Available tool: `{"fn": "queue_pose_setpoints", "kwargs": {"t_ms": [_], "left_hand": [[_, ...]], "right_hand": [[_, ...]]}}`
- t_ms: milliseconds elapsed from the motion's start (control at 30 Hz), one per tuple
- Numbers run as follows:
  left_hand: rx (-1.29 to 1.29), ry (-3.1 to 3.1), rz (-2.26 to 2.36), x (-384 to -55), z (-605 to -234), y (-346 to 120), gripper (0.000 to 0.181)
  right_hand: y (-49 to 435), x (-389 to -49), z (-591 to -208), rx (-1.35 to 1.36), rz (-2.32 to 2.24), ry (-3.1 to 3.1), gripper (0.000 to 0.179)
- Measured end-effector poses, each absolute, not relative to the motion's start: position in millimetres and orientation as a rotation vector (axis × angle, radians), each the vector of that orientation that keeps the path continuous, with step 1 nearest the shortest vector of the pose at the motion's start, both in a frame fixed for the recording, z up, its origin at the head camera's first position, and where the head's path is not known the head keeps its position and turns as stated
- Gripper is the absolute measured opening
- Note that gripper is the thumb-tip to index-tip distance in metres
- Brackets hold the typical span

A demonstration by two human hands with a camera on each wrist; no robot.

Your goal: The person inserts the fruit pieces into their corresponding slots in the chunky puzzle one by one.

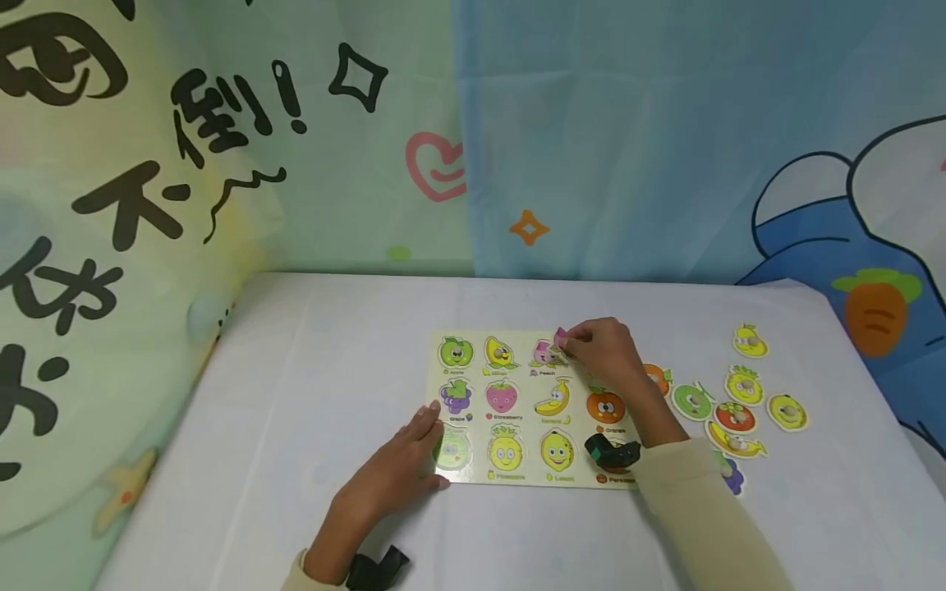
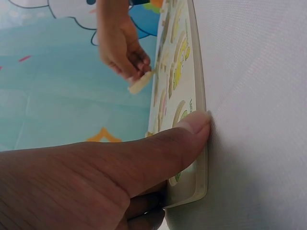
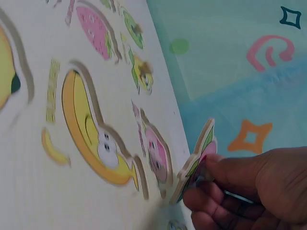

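A pale yellow wooden fruit puzzle board (image 1: pixel 476 413) lies flat on the table, with rows of printed fruit faces and recesses. My left hand (image 1: pixel 395 466) holds its near left corner, the thumb (image 2: pixel 177 139) on the near edge and the other fingers at the left side, partly hidden. Above the board's far edge, my right hand (image 1: pixel 608 349) pinches a pink peach piece (image 3: pixel 207 143) with green leaves between thumb and fingers. In the right wrist view this piece is tilted on edge, right beside the pink peach recess (image 3: pixel 157 152). The banana picture (image 3: pixel 88 129) shows nearer the camera.
Loose fruit pieces lie right of the board: a pear (image 1: pixel 750 341), a pineapple (image 1: pixel 744 386), a lemon (image 1: pixel 787 412), a banana (image 1: pixel 735 442), purple grapes (image 1: pixel 733 476) and several others. Printed cloth (image 1: pixel 628 148) hangs behind the white table (image 1: pixel 332 369). Each wrist wears a black device (image 1: pixel 377 570).
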State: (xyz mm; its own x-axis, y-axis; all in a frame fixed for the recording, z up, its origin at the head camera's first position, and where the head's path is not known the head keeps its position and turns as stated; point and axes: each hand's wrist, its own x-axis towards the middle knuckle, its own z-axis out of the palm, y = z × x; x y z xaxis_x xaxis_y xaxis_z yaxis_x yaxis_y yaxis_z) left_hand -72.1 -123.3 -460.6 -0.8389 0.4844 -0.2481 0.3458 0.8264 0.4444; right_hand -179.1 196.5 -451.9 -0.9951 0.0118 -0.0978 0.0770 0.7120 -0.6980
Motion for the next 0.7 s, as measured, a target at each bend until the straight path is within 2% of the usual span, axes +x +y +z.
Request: {"fn": "queue_pose_setpoints", "kwargs": {"t_ms": [167, 700], "left_hand": [[0.653, 2.669, 0.545, -71, -460, -124, 0.081], [0.669, 2.675, 0.552, -72, -462, -125, 0.081]], "right_hand": [[186, -180, -455, 0.011, -1.166, 2.81, 0.023], [177, -182, -466, 0.05, -1.096, 2.86, 0.02]]}}
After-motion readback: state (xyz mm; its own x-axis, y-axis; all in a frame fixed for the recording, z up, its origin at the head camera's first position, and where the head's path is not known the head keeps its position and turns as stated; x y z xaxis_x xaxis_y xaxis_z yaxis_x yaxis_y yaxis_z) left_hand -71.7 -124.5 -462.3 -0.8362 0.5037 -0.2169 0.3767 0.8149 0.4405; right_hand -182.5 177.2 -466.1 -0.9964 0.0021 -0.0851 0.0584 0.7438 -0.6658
